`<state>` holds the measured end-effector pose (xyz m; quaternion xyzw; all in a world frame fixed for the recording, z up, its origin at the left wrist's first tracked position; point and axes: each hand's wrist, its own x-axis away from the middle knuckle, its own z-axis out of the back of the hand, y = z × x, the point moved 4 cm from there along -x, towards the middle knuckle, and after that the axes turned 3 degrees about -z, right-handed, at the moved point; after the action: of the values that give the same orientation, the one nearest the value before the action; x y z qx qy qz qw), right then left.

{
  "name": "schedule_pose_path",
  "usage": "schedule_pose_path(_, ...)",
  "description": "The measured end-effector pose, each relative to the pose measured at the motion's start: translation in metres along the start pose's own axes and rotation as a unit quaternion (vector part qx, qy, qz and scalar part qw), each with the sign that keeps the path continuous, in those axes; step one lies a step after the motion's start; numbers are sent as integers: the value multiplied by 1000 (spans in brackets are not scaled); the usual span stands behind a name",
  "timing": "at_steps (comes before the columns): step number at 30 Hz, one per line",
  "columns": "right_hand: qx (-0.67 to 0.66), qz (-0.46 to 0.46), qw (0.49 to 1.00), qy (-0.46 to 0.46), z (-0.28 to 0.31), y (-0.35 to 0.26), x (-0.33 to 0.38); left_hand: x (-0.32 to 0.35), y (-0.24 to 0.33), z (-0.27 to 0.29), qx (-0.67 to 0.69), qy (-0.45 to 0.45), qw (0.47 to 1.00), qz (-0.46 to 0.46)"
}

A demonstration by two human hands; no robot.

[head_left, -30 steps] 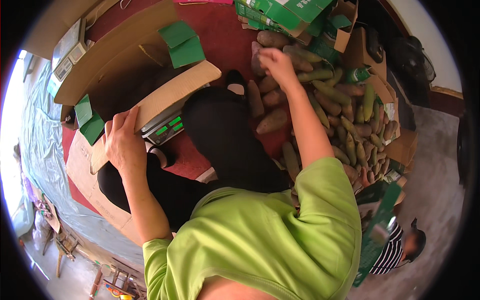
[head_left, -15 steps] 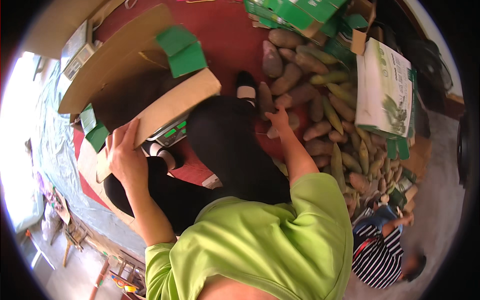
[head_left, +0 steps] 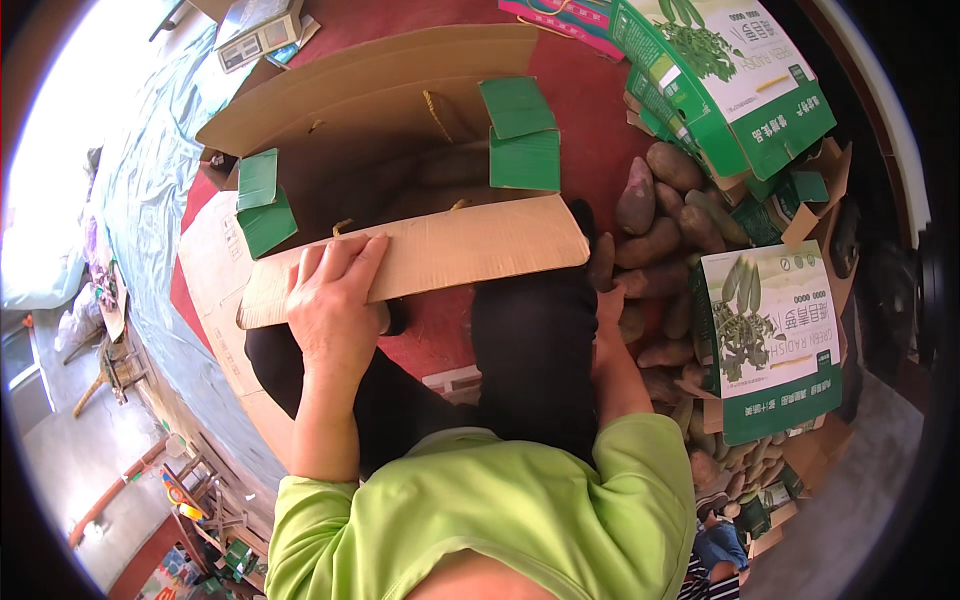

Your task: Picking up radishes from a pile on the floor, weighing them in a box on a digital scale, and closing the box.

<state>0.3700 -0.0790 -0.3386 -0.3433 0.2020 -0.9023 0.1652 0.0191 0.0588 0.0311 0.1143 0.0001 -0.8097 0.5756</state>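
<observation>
An open cardboard carton (head_left: pixel 370 70) with green end flaps stands before me, and long root vegetables lie dimly visible inside. My left hand (head_left: pixel 335 300) is closed over its near flap (head_left: pixel 470 248), thumb beneath the edge. Beside my right knee, my right hand (head_left: pixel 607 310) is low at the edge of a pile of root vegetables (head_left: pixel 652 245), close to an upright brownish one (head_left: pixel 601 262). The knee and shadow hide most of its fingers, so I cannot make out whether it holds anything.
Printed green-and-white cartons (head_left: pixel 775 320) lie on and behind the pile at right. A scale (head_left: pixel 258 35) stands at the far left beside blue plastic sheeting (head_left: pixel 160 190). Another person (head_left: pixel 715 560) is at the lower right. Red covering (head_left: pixel 430 335) lies on the floor.
My view has swung left, so the scene sits further right. The carton's inside shows more, and the lit scale display under its near flap is now hidden. My right hand has drawn behind the knee.
</observation>
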Motion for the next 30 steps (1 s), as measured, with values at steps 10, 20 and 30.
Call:
schedule_pose_path(10,-450,-220,796,-339,26,-3,14,1,-6,2,-2,13,1000,1)
schedule_pose_path(20,-379,201,867,-253,170,-226,140,7,-7,3,-9,32,999,-15)
schedule_pose_path(30,-31,522,825,-214,129,-398,224,5,-8,-1,-2,9,1000,-1)
